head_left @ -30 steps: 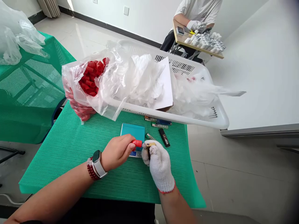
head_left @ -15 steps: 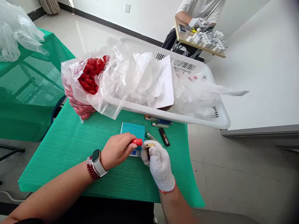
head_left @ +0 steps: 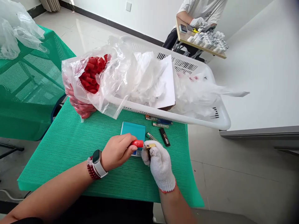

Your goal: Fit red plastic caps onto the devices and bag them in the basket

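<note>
A: Where's the red tube (head_left: 138, 143)?
B: Over the desk (head_left: 70, 140), gripped at the left hand's (head_left: 119, 151) two o'clock; the right hand (head_left: 160, 163) (gloved) clasps a brass-coloured tool (head_left: 150, 145) at the tube's three o'clock.

White walls (head_left: 261, 71), dark baseboard (head_left: 107, 22) along the far side, pale tiled floor (head_left: 224, 174) catching light, beige curtain (head_left: 50, 4) far left, green-covered desk (head_left: 70, 149) near, wooden desk (head_left: 182, 37) far right
</note>
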The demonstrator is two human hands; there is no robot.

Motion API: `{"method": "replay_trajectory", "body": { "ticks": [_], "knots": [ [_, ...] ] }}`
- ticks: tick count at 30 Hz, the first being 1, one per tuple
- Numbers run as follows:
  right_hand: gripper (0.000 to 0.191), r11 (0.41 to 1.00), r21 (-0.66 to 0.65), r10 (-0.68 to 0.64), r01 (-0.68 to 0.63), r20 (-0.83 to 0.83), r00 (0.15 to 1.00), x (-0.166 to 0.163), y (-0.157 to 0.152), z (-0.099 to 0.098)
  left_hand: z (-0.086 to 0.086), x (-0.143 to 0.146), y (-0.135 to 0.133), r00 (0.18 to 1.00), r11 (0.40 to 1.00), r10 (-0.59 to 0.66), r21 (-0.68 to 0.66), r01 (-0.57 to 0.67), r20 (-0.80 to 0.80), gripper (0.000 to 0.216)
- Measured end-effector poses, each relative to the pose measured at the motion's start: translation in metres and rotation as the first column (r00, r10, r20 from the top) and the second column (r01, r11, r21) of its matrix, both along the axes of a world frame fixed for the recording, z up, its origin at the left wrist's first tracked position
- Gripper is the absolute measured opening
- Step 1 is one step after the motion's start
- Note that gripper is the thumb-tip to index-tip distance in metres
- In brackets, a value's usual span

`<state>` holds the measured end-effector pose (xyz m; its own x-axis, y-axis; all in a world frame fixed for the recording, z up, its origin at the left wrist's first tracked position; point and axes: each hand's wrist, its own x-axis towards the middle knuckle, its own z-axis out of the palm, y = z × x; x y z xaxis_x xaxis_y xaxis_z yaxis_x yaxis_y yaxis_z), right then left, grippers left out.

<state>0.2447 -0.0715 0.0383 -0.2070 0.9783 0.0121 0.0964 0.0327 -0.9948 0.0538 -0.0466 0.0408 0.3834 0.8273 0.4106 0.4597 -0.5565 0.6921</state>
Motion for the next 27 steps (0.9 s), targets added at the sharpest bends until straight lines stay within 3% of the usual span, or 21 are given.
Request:
{"method": "replay_trajectory", "body": {
  "ticks": [5,11,16,19,24,27],
  "knots": [
    [0.033,0.999,0.028,-0.027,0.028,-0.030,0.999,0.0017,-0.0049,-0.0061,-0.0017,0.0010,0.0016,0.999,1.000,-0.014,0.024,0.015,-0.039,0.040],
    [0.038,0.998,-0.014,-0.063,0.065,0.101,0.993,0.0042,-0.0029,-0.0009,-0.0008,0.0031,0.0009,0.997,0.993,-0.079,0.086,0.080,-0.014,0.043],
    [0.034,1.000,0.008,0.011,-0.011,-0.012,1.000,0.0038,-0.0043,-0.0014,0.0000,-0.0007,0.0020,0.999,1.000,0.007,-0.006,-0.006,0.035,0.036],
    [0.032,1.000,0.003,0.009,-0.009,-0.052,0.999,0.0042,-0.0062,-0.0043,0.0003,-0.0002,0.0023,1.000,0.998,-0.006,-0.064,0.008,0.026,0.036],
    [0.033,0.995,-0.061,-0.078,0.079,0.015,0.997,0.0062,-0.0049,-0.0055,0.0011,0.0035,0.0005,0.997,0.990,-0.071,-0.121,0.073,0.021,0.039],
    [0.033,0.995,-0.071,-0.073,0.074,0.023,0.997,0.0057,-0.0041,-0.0044,0.0023,0.0030,0.0002,0.998,0.990,-0.050,-0.133,0.054,0.035,0.037]
  ]
}}
